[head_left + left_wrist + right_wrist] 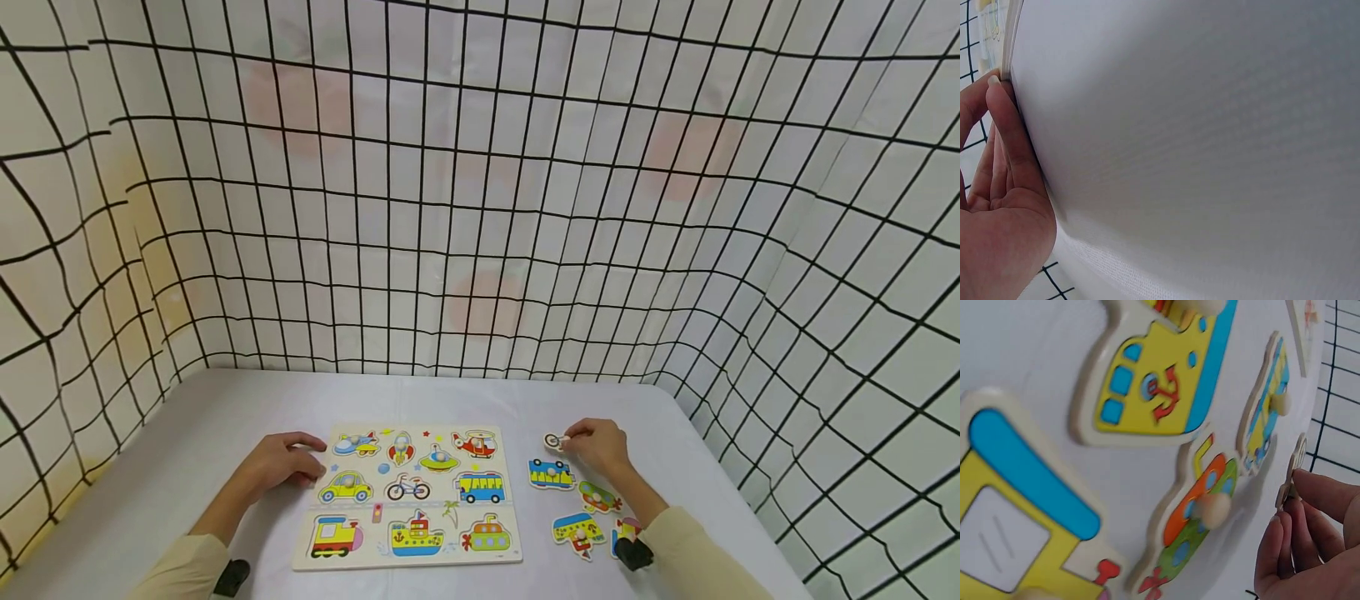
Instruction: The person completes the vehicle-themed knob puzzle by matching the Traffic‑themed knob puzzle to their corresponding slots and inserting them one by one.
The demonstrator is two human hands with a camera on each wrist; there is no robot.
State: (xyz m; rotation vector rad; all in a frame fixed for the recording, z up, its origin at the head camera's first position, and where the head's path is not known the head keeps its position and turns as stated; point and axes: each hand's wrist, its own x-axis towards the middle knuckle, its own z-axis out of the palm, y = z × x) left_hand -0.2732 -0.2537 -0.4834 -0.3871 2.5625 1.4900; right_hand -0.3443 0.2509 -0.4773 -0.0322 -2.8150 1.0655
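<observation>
Five painted wooden pieces [345, 492] seated, five out: about half done, we judge.
We see the right hand [600, 444] pinching a white wooden bicycle piece [553, 442], partly finger-covered; beside its wrist lie four loose pieces [542, 478], the blue-roofed yellow train [1029, 506] partly hidden. The left hand [279, 462], fingers relaxed, touches the pale wooden board [375, 560] between the hands.

Place: a screened booth [480, 183] like a test set-up; what lies outside cannot be told.
Black netting [425, 82]: mesh beyond left grip [281, 460] and right grip [597, 446], and to either side.
Pale sheeting [442, 117]: behind the netting, faintly blotched red and yellow.
Counter [427, 402]: white-covered, under both grips.
</observation>
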